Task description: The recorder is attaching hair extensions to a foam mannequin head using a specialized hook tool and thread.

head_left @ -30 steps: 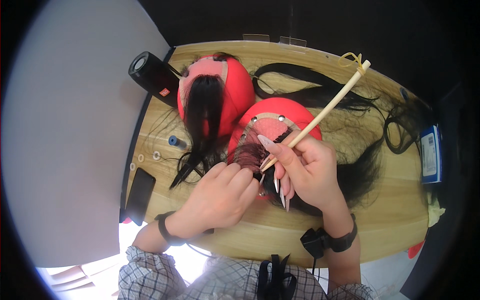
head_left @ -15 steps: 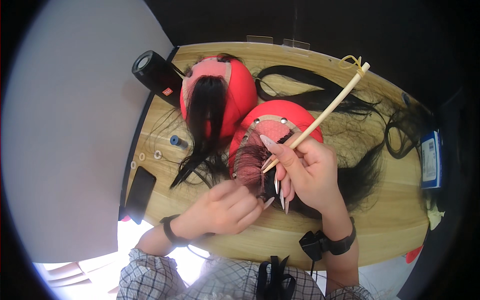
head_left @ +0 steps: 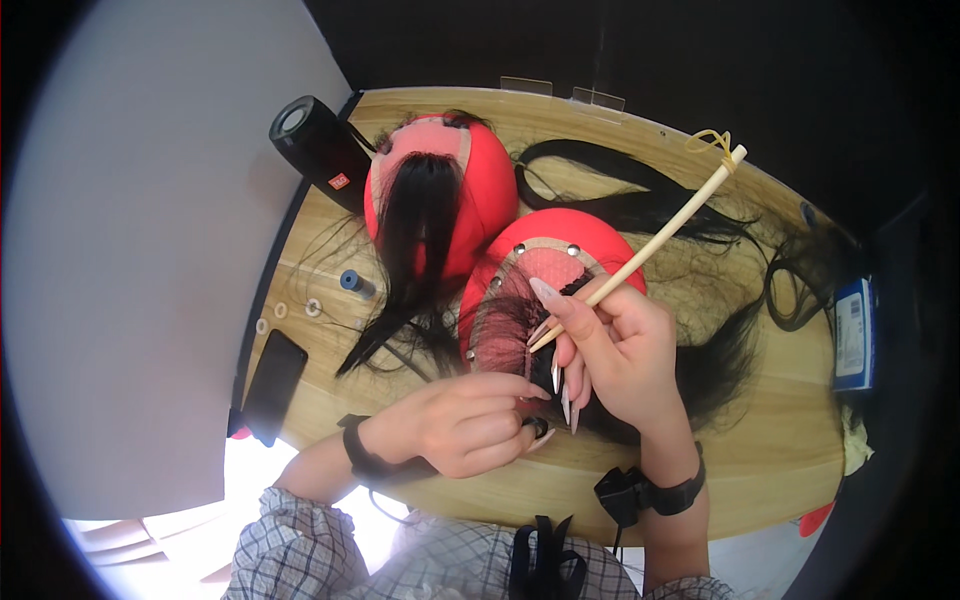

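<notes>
A ventilating needle (head_left: 672,230) with a long pale wooden handle slants across my right hand (head_left: 628,355), pinched near its lower end. The needle's fine tip is too small to make out; it points at the hairs on a pink net cap (head_left: 508,340). This cap is pinned with round metal studs on the nearer red head form (head_left: 605,235). My left hand (head_left: 465,428) is at the cap's lower edge, index finger stretched along it, the other fingers curled around a dark lock of hair (head_left: 536,426). Long black hair (head_left: 715,365) spreads out past my right hand.
A second red head form (head_left: 488,195) with black hair stands behind, beside a black cylindrical speaker (head_left: 318,150). To the left lie a phone (head_left: 276,375), a blue spool (head_left: 352,282) and small rings (head_left: 313,307). A blue-and-white box (head_left: 854,335) is at the right wall.
My left hand has shifted slightly right and down, and its index finger has straightened toward the cap's edge. My right hand keeps the needle at nearly the same place. The whole view has shifted slightly.
</notes>
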Demonstrator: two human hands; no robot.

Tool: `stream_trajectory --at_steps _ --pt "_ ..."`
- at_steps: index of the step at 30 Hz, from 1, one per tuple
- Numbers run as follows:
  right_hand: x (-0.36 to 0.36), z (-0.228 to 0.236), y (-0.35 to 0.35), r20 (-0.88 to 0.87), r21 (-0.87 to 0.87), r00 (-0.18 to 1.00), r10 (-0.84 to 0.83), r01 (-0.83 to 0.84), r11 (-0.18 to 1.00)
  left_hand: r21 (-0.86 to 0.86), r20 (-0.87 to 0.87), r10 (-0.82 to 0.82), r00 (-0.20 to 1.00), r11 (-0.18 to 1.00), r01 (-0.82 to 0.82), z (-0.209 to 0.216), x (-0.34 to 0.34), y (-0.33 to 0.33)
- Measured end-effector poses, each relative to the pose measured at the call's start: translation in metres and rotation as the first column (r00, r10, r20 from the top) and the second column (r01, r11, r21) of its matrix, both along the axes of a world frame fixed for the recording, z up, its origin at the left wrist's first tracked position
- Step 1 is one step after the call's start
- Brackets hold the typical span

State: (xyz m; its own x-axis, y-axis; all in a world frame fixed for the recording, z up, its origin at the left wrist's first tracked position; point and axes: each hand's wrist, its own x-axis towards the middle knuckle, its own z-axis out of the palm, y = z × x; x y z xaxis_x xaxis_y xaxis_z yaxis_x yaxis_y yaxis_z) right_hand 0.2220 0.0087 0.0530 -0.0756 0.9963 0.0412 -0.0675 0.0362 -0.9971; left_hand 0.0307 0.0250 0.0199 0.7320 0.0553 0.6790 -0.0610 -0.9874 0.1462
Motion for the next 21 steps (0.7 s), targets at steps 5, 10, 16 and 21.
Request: stream_trajectory --at_steps 5,10,16,21 --pt "0.0 0.0 0.0 -0.004 -0.023 1.0 -0.008 0.008 1.0 -0.072 0.117 -0.047 0.992 0.996 0.056 -0.005 0.009 0.003" --pt "-0.001 0.002 0.0 -0.023 -0.022 1.0 -0.008 0.007 1.0 -0.086 0.146 -0.073 0.987 0.993 0.086 -0.009 0.011 0.004" --pt "0.0 0.004 -0.001 -0.018 -0.064 1.0 -0.012 0.011 0.998 -0.141 0.207 -0.075 0.976 0.984 0.106 -0.02 0.013 0.003" --pt "0.001 0.003 -0.001 -0.082 -0.096 0.997 -0.009 0.001 0.995 -0.16 0.214 -0.056 0.975 0.983 0.092 -0.022 0.013 0.001"
